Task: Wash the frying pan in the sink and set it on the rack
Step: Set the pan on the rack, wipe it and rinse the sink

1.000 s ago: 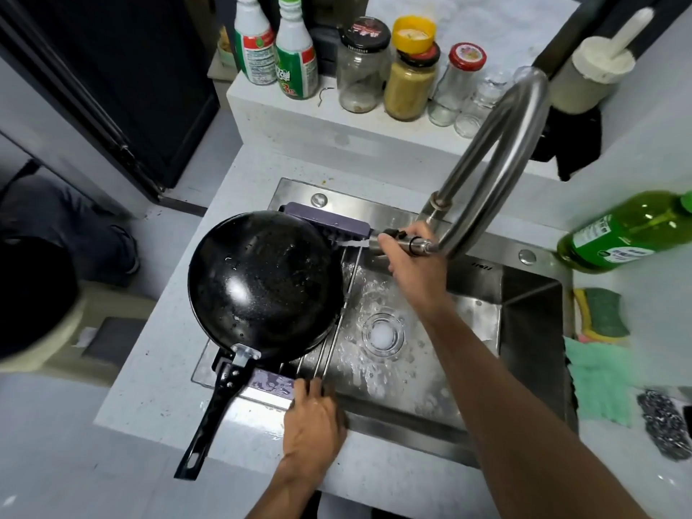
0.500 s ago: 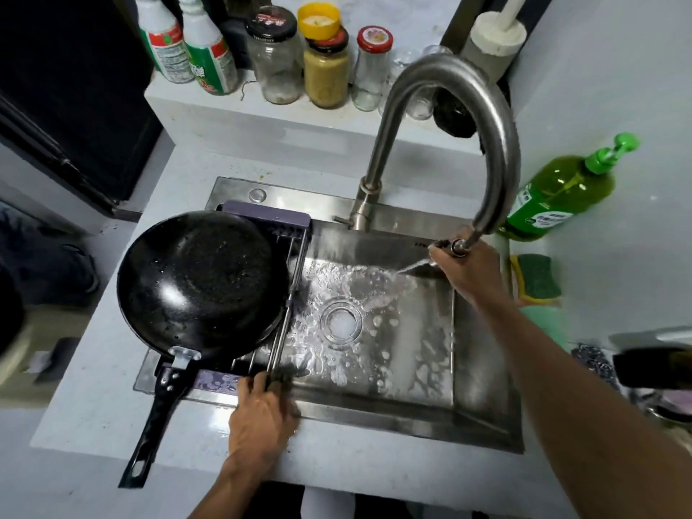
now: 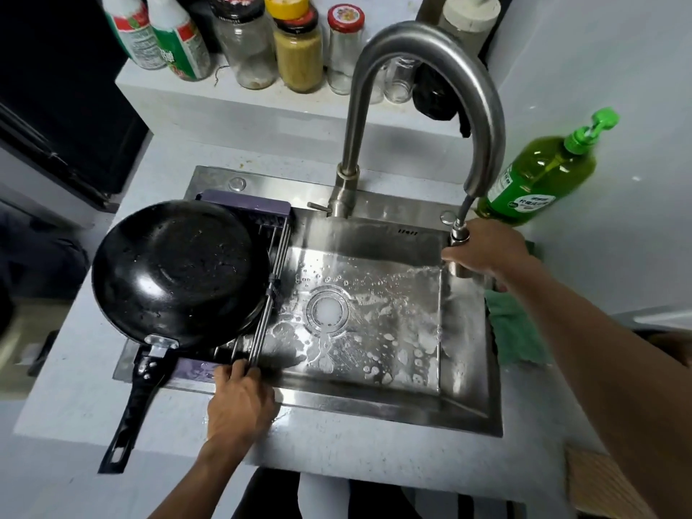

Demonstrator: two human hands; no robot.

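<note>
1. A round black non-stick frying pan (image 3: 176, 271) lies upside down on a roll-up rack of thin steel rods with purple end strips (image 3: 275, 249), which spans the left part of the sink. Water beads dot its glossy, slightly pitted underside.
2. The pan's long black plastic handle (image 3: 129, 410) sticks out past the near sink edge and over the pale speckled countertop (image 3: 75, 398).
3. The rectangular brushed stainless-steel sink (image 3: 374, 398) is wet, with patches of white foam and bubbles around the round drain (image 3: 327, 309).
4. The left hand (image 3: 239, 402) rests on the near sink rim, its fingertips pinching the near ends of the rack's rightmost rods.
5. The right hand (image 3: 486, 252) is clenched around the metal pull-out spray head (image 3: 460, 239), drawn down from the tall curved matte-steel faucet (image 3: 430, 50) on a short grey hose at the sink's right wall.
6. A translucent green pump bottle of dish soap (image 3: 539, 177) leans against the wall on the right; a green cloth (image 3: 516, 331) lies crumpled beside the sink.
7. Glass jars with coloured lids (image 3: 299, 46) and two white plastic bottles with green and red labels (image 3: 161, 39) line the ledge behind.
</note>
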